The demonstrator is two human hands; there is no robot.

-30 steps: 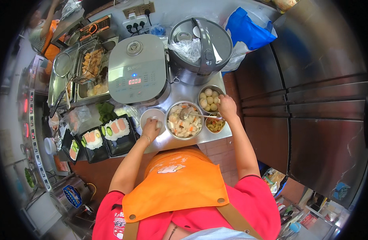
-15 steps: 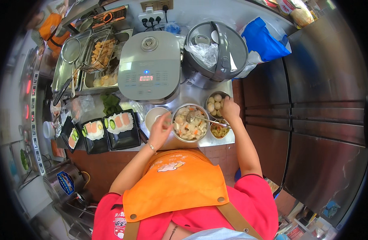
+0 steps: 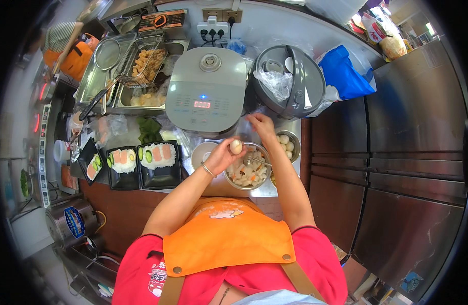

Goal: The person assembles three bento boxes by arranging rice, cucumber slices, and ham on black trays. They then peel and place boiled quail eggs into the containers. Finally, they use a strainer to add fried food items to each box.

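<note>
My left hand [image 3: 224,155] is closed round a peeled egg [image 3: 236,147], above the left edge of a steel bowl [image 3: 233,184] of white chunks with orange bits. A spoon [image 3: 258,160] rests in that bowl. Beyond the bowl, my right hand [image 3: 263,127] reaches between the two cookers with curled fingers; what they hold, if anything, does not show. Its forearm passes over a smaller steel bowl holding several peeled eggs [image 3: 285,143]. A white bowl [image 3: 201,151] sits left of my left hand, partly covered by it.
Three black plates of rice and pink slices, including one plate [image 3: 163,184], stand at the left. A grey-topped rice cooker [image 3: 206,84] and a round dark cooker [image 3: 310,81] line the back. Behind the plates is a fry basket [image 3: 147,63]. Steel doors [image 3: 407,152] rise at the right.
My right hand has left the egg bowl and moved up and left toward the cookers. My left hand now holds an egg, and the whole view has shifted slightly.
</note>
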